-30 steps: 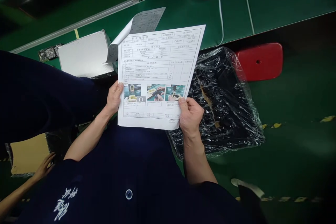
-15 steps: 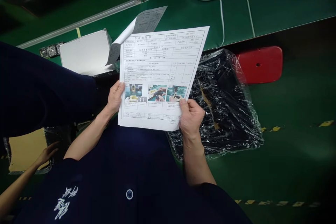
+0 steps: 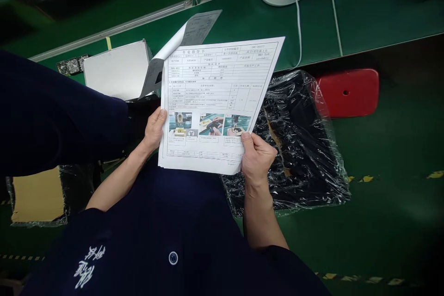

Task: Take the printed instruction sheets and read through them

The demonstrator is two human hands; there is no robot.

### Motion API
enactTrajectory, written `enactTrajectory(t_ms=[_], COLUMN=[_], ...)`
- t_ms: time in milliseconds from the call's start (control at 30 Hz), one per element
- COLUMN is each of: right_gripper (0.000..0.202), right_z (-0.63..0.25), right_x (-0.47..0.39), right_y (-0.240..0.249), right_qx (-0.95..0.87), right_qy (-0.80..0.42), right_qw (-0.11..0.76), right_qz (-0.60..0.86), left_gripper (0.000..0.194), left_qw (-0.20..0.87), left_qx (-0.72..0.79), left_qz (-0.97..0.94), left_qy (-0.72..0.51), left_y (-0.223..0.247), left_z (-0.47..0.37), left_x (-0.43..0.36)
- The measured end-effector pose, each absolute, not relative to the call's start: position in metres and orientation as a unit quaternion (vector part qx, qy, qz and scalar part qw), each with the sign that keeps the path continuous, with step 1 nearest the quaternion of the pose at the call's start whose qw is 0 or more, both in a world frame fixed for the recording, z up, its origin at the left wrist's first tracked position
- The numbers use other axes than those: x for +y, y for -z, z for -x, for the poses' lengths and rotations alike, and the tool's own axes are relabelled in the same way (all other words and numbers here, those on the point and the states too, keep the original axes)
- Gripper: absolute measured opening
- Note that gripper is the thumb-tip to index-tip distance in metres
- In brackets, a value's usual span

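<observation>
In the head view, two hands hold one stack of paper sheets (image 3: 215, 101) in the middle. The left hand (image 3: 155, 128) pinches the edge at 9 o'clock, and the right hand (image 3: 257, 157) grips the corner at 5 o'clock. One top page curls back at 11 o'clock. One plastic-wrapped black tray (image 3: 298, 143) lies at 3 o'clock, beside one red stool (image 3: 350, 92). The other person's hand at 8 o'clock is gone now.

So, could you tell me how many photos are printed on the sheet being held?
3, in a row across the lower sheet: left, middle, right, by the right hand.
</observation>
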State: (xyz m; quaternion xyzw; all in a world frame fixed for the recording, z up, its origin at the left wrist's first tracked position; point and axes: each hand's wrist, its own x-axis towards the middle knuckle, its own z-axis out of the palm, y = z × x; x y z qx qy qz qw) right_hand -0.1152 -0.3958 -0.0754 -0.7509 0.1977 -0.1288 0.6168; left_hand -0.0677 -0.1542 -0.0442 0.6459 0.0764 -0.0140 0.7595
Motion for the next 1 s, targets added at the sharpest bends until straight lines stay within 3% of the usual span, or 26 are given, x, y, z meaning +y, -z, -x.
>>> enactTrajectory(t_ms=[367, 767, 867, 1000], right_gripper=[0.033, 0.031, 0.032, 0.048], right_z=[0.093, 0.078, 0.077, 0.074], right_x=[-0.427, -0.433, -0.434, -0.446], right_y=[0.068, 0.051, 0.047, 0.038], right_qx=[0.220, 0.223, 0.239, 0.217], right_qy=[0.187, 0.165, 0.134, 0.041], right_qw=[0.608, 0.642, 0.678, 0.767], right_qz=[0.740, 0.715, 0.682, 0.602], left_gripper=[0.053, 0.054, 0.054, 0.055], left_qw=[0.750, 0.758, 0.768, 0.771], left_qx=[0.074, 0.084, 0.092, 0.092], left_qz=[-0.657, -0.646, -0.633, -0.628], left_qy=[0.023, 0.031, 0.035, 0.053], left_y=[0.046, 0.051, 0.048, 0.046], left_z=[0.063, 0.061, 0.061, 0.061], left_x=[-0.153, -0.154, -0.156, -0.156])
